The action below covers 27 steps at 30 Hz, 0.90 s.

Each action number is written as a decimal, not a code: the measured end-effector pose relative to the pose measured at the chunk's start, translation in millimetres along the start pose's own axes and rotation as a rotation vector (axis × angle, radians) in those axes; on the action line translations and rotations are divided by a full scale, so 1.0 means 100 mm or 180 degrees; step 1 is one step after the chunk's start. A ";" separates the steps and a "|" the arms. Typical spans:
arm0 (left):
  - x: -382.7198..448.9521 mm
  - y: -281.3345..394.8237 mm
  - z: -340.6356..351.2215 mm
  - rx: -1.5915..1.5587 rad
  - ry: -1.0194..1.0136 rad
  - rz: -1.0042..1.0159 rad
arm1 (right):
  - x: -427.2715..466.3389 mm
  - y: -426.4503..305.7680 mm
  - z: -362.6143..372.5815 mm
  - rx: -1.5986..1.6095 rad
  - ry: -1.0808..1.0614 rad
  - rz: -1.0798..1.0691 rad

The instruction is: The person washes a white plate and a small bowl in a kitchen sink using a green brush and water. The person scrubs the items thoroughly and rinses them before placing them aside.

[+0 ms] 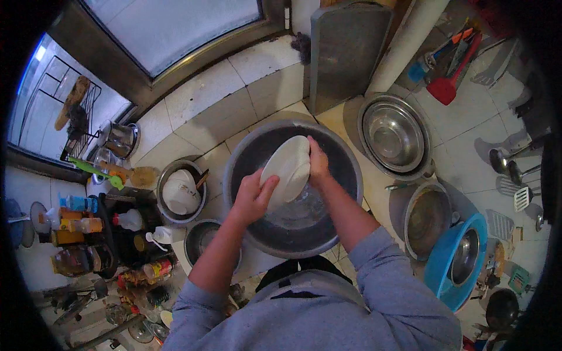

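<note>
A white dish (285, 169) is tilted on edge above a large grey basin (228, 171). My left hand (254, 195) grips its lower left side, with the thumb lying across the near face. On the opposite side, my right hand (319, 162) holds the rim, its fingers partly hidden behind the dish. A second curved edge shows along the dish's right side; I cannot tell whether two dishes are stacked. Shallow water appears to lie in the bottom of the basin.
Left of the basin, a steel bowl (160, 206) holds white bowls (180, 193); another steel bowl (204, 239) sits below it. Nested steel basins (390, 136), a metal pot (428, 219) and a blue plastic basin (439, 267) line the right. A grey cutting board (347, 57) leans behind.
</note>
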<state>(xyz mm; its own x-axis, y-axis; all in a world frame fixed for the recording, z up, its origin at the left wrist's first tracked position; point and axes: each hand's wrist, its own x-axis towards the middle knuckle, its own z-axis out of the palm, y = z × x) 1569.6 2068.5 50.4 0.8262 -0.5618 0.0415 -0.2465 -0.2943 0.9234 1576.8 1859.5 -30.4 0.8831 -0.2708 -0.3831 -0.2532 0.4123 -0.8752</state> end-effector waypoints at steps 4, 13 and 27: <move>-0.16 -0.13 0.22 -0.0896 0.0668 -0.0087 | -0.34 0.56 0.31 0.2555 -0.0061 0.0557; -0.02 -0.62 -0.08 -0.2231 -0.0592 -0.1721 | 0.28 0.65 -0.36 -0.2474 0.0108 -0.0807; 0.08 -0.93 0.26 -0.0574 -0.0098 -0.1606 | 0.21 0.70 0.27 0.1668 0.0149 0.0012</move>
<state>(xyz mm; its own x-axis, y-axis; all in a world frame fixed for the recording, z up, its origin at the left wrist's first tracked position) 1586.2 2071.0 -45.0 0.8036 -0.4082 -0.4331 0.2706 -0.3975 0.8768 1588.2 1906.6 -92.1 0.8609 -0.3021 -0.4093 -0.0143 0.7898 -0.6132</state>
